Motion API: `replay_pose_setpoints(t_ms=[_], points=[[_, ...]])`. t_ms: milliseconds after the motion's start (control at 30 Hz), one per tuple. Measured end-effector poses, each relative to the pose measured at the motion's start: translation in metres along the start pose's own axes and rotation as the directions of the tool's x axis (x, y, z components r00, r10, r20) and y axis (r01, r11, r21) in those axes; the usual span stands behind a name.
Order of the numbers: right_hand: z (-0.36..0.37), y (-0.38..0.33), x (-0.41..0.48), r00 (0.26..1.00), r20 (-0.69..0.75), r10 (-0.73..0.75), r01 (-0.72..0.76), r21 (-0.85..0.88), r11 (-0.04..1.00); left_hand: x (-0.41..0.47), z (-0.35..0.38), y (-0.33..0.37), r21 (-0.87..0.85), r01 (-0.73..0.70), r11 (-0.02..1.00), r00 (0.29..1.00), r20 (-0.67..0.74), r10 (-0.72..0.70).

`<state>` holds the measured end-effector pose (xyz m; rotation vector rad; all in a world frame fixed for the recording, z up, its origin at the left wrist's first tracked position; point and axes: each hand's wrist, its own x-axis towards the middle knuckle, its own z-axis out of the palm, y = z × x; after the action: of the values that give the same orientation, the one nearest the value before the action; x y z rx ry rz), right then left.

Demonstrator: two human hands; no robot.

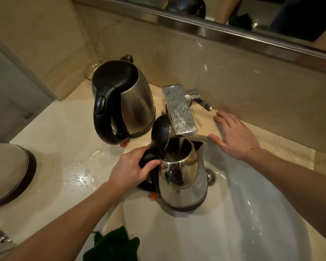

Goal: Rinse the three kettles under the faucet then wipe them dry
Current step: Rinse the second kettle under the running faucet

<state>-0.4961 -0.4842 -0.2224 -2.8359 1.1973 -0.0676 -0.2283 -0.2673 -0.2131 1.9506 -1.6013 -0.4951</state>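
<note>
Beige marble tabletop (64, 147) surrounds a white sink (233, 213), where my left hand (132, 168) grips the black handle of a shiny steel kettle (182, 181), lid flipped up, water running into it from the faucet (179, 110) at its 12 o'clock. My right hand (237, 136) lies open and flat on the rim at 2 o'clock. I count three kettles: this one, a closed kettle (124, 100) at 10 o'clock, and a third kettle (9, 172) at 9 o'clock; one dark green cloth (113, 243) lies at 7 o'clock.

The left hand (129, 169) holds an open kettle (182, 178) under the running faucet (179, 110).
</note>
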Motion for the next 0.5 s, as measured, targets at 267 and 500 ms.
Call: replay_pose_setpoints(t_ms=[267,500], points=[[-0.0019,-0.0021,0.0005,1.0,0.0,-0.001,0.001,-0.028,1.0,0.0008,0.0019,-0.0008,0.062,-0.014,0.998,1.0,0.029,0.013],[-0.0041,-0.0043,-0.0001,1.0,0.01,0.013,-0.012,-0.031,0.999,0.0022,-0.0001,0.0004,0.057,-0.011,0.998,0.999,0.042,0.009]])
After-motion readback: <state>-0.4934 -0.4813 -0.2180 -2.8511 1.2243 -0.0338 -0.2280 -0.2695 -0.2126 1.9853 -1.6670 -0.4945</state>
